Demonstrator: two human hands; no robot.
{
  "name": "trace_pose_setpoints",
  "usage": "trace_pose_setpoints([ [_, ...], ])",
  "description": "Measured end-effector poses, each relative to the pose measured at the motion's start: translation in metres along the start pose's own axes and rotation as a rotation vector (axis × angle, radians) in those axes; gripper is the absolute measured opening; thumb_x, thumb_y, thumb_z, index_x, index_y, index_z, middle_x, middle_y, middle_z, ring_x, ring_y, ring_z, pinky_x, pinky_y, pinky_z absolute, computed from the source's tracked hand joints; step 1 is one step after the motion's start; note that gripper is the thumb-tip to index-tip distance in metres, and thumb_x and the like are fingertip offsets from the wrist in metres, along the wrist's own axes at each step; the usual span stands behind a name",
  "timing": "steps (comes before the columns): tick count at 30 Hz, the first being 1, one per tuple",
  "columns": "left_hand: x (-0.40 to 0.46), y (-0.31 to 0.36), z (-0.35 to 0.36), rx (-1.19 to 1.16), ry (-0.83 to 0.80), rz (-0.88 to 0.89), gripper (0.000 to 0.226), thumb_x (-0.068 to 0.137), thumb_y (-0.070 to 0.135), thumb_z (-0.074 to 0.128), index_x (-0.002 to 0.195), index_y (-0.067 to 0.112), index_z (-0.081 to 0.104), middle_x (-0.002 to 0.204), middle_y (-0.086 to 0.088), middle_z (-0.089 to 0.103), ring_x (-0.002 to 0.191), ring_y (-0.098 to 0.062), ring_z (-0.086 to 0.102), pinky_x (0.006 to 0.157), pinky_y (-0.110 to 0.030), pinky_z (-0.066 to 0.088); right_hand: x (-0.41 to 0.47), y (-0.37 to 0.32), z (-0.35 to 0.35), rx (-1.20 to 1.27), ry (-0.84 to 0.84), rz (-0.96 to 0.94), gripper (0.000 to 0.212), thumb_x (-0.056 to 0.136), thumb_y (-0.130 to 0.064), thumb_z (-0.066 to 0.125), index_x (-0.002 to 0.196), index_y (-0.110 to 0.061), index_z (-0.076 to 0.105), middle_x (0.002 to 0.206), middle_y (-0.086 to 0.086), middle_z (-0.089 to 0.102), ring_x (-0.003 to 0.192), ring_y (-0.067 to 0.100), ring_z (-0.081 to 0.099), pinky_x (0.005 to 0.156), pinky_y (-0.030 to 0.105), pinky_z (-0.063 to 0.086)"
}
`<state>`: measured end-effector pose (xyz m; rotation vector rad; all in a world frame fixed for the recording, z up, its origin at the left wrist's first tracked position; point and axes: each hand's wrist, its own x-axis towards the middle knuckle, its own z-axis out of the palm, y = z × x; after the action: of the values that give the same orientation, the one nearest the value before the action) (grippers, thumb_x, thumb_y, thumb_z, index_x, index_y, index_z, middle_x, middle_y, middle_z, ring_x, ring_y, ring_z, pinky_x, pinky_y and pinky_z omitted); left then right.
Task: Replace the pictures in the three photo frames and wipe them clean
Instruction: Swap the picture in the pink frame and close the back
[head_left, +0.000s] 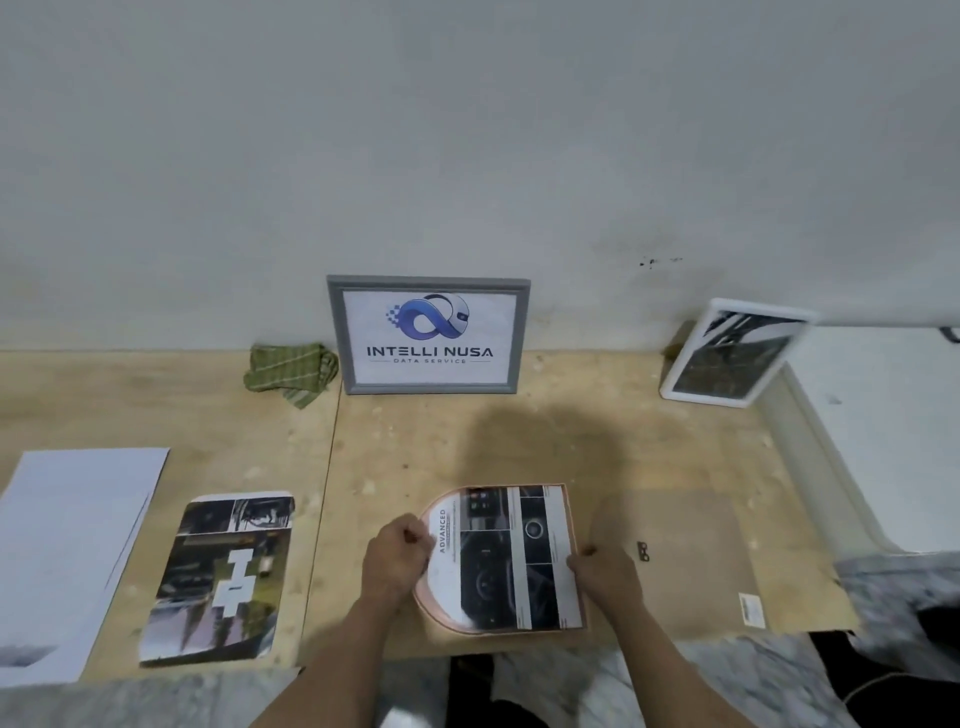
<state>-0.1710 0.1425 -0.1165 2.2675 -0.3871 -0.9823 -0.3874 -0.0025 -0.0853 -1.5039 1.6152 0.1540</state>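
An arch-shaped pink frame lies flat near the front edge of the wooden table, with a dark printed picture on it. My left hand pinches the picture's rounded left end. At its right edge my right hand grips it. A grey frame with a logo print stands against the wall. A white frame leans at the back right. A brown backing board lies right of my hands. A green cloth sits by the grey frame.
A loose arch-cut picture lies at the front left, next to white paper sheets. A small black clip rests on the backing board. The wall runs close behind the table, and a white ledge borders it on the right.
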Motion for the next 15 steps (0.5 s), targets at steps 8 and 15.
trace_pose_setpoints([
  [8,-0.004,-0.001,0.009,0.137,-0.049,0.083,0.035,0.088,0.017,0.068,0.123,0.021,0.065,0.084,0.009,0.064,0.081,-0.012,0.062,0.072,-0.021,0.048,0.013,-0.015,0.011,-0.244,-0.129,-0.134,0.059,0.087,-0.025,0.060,0.143,-0.022,0.041,0.148,0.013,0.032,0.130,0.030,0.041,0.102,0.035,0.039],
  [15,-0.004,0.013,0.007,0.139,-0.007,0.097,0.016,0.091,0.019,0.065,0.106,0.021,0.065,0.086,0.006,0.064,0.081,-0.014,0.060,0.071,-0.025,0.044,0.015,-0.009,0.014,-0.246,-0.107,-0.155,0.057,0.090,-0.025,0.057,0.143,-0.018,0.039,0.149,0.013,0.034,0.130,0.031,0.040,0.103,0.038,0.038],
])
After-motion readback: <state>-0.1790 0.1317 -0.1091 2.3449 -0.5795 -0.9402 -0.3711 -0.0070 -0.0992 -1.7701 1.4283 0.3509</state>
